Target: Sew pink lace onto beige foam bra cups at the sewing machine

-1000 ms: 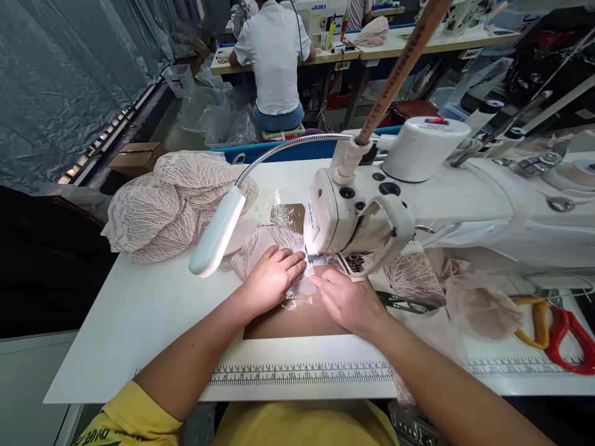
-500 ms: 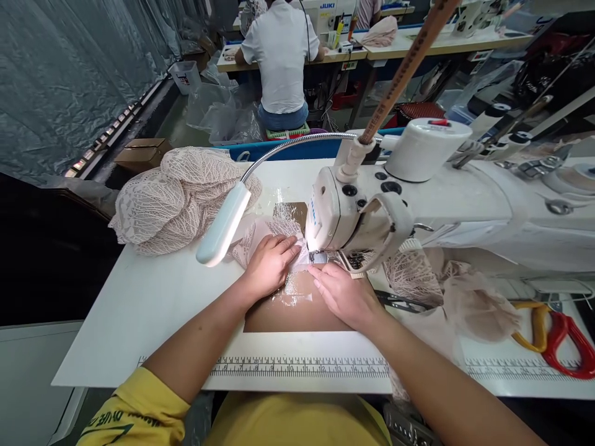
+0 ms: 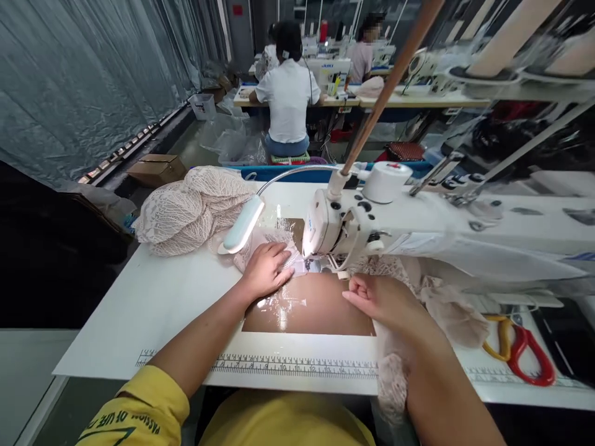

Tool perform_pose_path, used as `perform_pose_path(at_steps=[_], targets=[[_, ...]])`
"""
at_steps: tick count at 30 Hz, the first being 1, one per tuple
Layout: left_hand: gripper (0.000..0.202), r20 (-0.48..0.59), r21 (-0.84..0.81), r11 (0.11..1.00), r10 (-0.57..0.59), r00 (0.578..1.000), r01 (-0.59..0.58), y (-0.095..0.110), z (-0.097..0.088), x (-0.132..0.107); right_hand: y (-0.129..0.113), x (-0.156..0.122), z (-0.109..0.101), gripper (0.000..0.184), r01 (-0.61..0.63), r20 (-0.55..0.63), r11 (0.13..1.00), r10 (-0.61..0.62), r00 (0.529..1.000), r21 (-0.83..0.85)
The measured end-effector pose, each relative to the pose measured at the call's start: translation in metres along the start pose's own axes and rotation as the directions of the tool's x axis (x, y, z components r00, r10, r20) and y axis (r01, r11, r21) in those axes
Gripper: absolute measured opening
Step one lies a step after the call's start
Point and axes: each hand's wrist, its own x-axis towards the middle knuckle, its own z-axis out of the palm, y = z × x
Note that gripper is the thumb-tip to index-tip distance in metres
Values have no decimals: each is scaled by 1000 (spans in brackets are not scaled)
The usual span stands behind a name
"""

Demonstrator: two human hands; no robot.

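Note:
My left hand (image 3: 267, 271) lies flat, fingers a little apart, on pale pink lace fabric (image 3: 290, 244) just left of the sewing machine's needle area (image 3: 307, 265). The lace runs to the presser foot of the white sewing machine (image 3: 320, 226). To the right of the needle, my right hand (image 3: 372, 294) is raised slightly over the right part of the brown plate (image 3: 311, 310), its fingers curled in. Whether anything is inside those fingers is hidden. More lace (image 3: 393, 378) hangs at the table's front edge under my right forearm.
A heap of lace pieces (image 3: 176, 217) rests at the table's left rear, beside a lamp (image 3: 244, 226) on a bendable neck. Scissors with red and yellow handles (image 3: 530, 356) lie at right. A ruler strip (image 3: 297, 367) runs along the front edge. Ahead, a person (image 3: 288, 102) sits at another machine.
My right hand has moved right, away from the needle, and its fingers have curled. My left hand stays on the lace. The head view has tilted up.

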Motion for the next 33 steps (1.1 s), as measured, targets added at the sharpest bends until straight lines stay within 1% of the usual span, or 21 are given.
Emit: perform_pose_path(at_steps=[2, 4, 7, 10, 13, 15, 17, 20, 24, 26, 28, 30, 31, 32, 33], targets=[[34, -38, -30, 998, -56, 998, 55, -1, 0, 0, 12, -9, -8, 12, -68, 1, 997, 68, 998, -26], [27, -91, -85, 989, -131, 987, 124, -4, 1, 0, 20, -14, -8, 12, -105, -14, 993, 105, 994, -58], [21, -139, -155, 967, -224, 965, 202, -8, 3, 0, 25, -13, -1, 10, -99, -7, 992, 99, 995, -84], [20, -141, -171, 959, -250, 958, 225, -10, 2, -1, 23, -10, 1, 12, -46, 35, 995, 49, 998, -90], [21, -141, -177, 960, -244, 959, 218, -12, -3, -2, 23, -13, -4, 8, -44, 9, 995, 45, 999, -92], [22, -128, -177, 961, -237, 963, 213, -13, -9, -4, 23, -17, -8, 8, -61, -30, 993, 58, 998, -97], [23, -63, -196, 949, -262, 963, 245, -16, -14, -5, 23, -22, -10, 11, -69, -55, 992, 63, 996, -107], [23, 21, -213, 941, -264, 964, 262, -18, -22, -12, 25, -25, -8, 7, -71, -71, 991, 64, 995, -110], [23, 106, -254, 933, -233, 967, 253, -11, -32, -25, 32, -21, 0, 12, -43, -48, 996, 39, 998, -78], [24, 147, -298, 920, -221, 964, 256, -1, -35, -30, 35, -20, 0, 15, -12, -31, 998, 10, 999, -63], [24, 180, -354, 903, -191, 965, 245, 13, -38, -33, 35, -19, -2, 17, 32, -24, 998, -34, 999, -53], [21, 216, -414, 893, -93, 972, 178, 33, -41, -35, 30, -17, -5, 23, 139, -56, 990, -139, 989, 3], [18, 234, -449, 886, -10, 972, 118, 43, -42, -35, 27, -16, -5, 27, 215, -80, 975, -210, 974, 57], [17, 258, -476, 879, 95, 962, 41, 53, -44, -35, 22, -14, -5, 31, 292, -102, 948, -280, 955, 124], [16, 294, -495, 869, 190, 937, -20, 62, -46, -35, 18, -11, -4, 34, 354, -123, 914, -335, 934, 197]])
